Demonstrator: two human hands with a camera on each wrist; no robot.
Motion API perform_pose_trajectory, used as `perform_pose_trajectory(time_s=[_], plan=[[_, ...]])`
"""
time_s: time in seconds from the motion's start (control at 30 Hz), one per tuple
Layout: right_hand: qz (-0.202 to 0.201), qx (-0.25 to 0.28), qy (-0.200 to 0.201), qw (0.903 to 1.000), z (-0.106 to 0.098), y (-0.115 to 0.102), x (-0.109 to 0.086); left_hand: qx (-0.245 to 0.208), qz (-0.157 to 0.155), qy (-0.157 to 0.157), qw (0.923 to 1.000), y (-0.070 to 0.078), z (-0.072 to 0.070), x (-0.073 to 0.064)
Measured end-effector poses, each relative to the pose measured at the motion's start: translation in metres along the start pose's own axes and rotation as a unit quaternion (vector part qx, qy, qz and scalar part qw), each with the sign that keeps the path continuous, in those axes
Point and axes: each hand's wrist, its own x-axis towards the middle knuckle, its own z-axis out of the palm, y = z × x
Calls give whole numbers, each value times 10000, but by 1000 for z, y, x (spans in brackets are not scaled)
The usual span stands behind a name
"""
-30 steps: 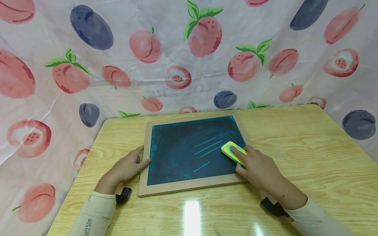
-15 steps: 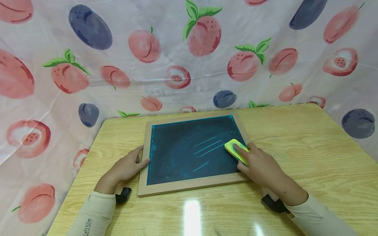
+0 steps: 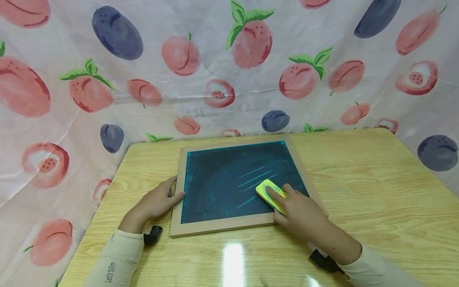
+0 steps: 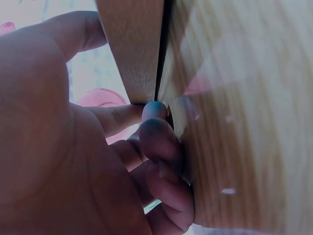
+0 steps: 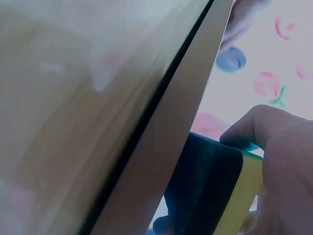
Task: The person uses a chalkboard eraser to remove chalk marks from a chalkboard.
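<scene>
A chalkboard (image 3: 215,171) with a pale wooden frame (image 3: 222,224) lies flat on the table, bearing several blue chalk strokes right of its middle. My right hand (image 3: 305,213) grips a yellow-backed chalkboard eraser (image 3: 263,186) over the board's lower right, close to the strokes. In the right wrist view, the eraser's dark felt (image 5: 203,181) faces the board, with fingers on both sides. My left hand (image 3: 154,204) holds the frame's left side, thumb on top. Its other fingers (image 4: 161,142) curl against the frame's lower edge at the tabletop in the left wrist view.
The board rests on a light wood-grain table (image 3: 365,179). A white curtain (image 3: 229,48) printed with peaches and plums hangs behind and along the sides. Black camera mounts (image 3: 153,235) sit at both wrists.
My right hand first shifted slightly right with the eraser, then slid left and nearer to me over the board. The left hand keeps its place on the frame; the view has shifted slightly.
</scene>
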Motion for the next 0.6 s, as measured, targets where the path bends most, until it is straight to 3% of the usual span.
perform_pose_trajectory(time_s=[0.27,0.4,0.6], plan=[[-600,-39,-46,9982,5,-33,3,366,-48,30,9993,-1,1,2],[-870,84,-79,9961,5,-48,5,252,-17,27,9997,-1,1,1],[-963,141,-102,9952,6,-59,7,63,97,58,9999,-1,1,0]])
